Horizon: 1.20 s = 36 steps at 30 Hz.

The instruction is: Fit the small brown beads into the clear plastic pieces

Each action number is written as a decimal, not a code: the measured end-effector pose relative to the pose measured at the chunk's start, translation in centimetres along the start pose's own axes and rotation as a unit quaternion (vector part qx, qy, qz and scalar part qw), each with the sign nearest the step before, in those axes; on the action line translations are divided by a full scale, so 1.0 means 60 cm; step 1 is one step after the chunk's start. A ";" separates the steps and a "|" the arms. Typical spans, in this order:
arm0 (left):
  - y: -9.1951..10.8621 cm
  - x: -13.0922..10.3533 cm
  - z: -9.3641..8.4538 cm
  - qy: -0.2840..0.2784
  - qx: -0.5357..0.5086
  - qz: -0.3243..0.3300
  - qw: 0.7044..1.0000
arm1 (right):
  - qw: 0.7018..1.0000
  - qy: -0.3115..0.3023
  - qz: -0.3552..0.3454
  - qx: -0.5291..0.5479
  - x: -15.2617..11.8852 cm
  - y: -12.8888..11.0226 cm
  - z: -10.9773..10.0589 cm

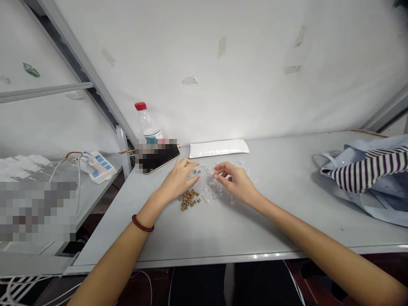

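A pile of small brown pellets [188, 199] lies on the grey table [197, 238]. To its right, small clear plastic pieces [207, 196] are scattered loosely. Just beyond the pile is my left hand [179, 178], fingers stretched and thumb apart, with a few dark brown bits [196, 171] between thumb and fingers. Above the clear pieces, my right hand [234, 180] has thumb and index finger pinched together. Whatever sits between those fingertips, if anything, is too small to name. A dark red bead bracelet [142, 224] circles my left wrist.
A long white packet [218, 148] rests against the wall. Left of it are a phone [161, 157] and a red-capped bottle [148, 123]. A pale bag with striped cloth [366, 174] occupies the right side. A power strip [101, 165] lies on the neighbouring table.
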State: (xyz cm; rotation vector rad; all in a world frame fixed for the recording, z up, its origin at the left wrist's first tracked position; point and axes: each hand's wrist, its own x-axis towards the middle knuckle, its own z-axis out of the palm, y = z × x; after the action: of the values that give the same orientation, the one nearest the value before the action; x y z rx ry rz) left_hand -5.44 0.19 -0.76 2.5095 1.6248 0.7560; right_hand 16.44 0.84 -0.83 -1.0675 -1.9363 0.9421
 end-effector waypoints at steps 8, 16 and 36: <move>-0.048 0.004 -0.002 0.006 0.016 -0.073 0.997 | 0.986 -0.058 -0.067 -0.141 -0.002 0.011 0.003; -0.044 0.007 0.019 -0.027 -0.012 -0.034 0.999 | 0.981 -0.076 -0.094 -0.155 -0.008 0.008 0.008; 0.086 -0.006 0.019 0.037 -0.459 -0.075 0.885 | 0.977 -0.104 0.049 0.178 -0.005 -0.018 -0.006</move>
State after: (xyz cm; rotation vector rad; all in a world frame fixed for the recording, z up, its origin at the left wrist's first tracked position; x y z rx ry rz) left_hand -0.72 -2.17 -0.35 1.6665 1.0521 1.2322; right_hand 16.49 0.22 0.18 -0.8882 -1.7949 1.4429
